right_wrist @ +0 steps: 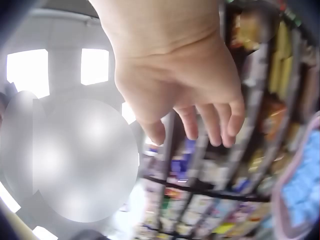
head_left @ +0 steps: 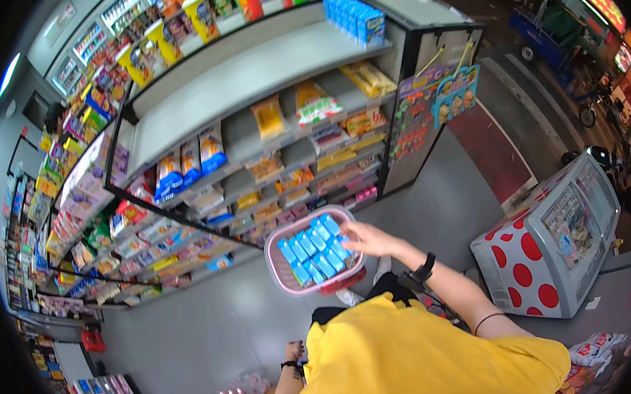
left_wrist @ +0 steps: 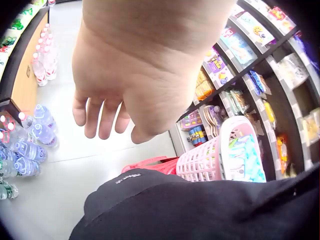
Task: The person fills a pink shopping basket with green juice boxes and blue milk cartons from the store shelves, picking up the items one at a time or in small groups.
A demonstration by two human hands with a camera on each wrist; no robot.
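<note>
A pink plastic basket (head_left: 277,273) with a pale rim holds several small blue cartons (head_left: 310,250) in rows, in front of the person at the foot of the shelf. Over the basket's right rim reaches the right hand (head_left: 368,239), its fingers loosely bent. In the right wrist view this hand (right_wrist: 180,90) holds nothing, and the basket's rim (right_wrist: 286,185) shows at the right edge. Low by the person's left side hangs the left hand (head_left: 294,351). The left wrist view shows that hand (left_wrist: 135,90) with relaxed fingers and nothing in them, above a dark-clothed leg (left_wrist: 190,210).
A long shelf unit (head_left: 208,124) carries packaged snacks. On its top shelf stands a row of similar blue cartons (head_left: 354,20) at the right end. A red-dotted freezer (head_left: 532,255) stands to the right. Bottles (left_wrist: 37,132) line the floor at left in the left wrist view.
</note>
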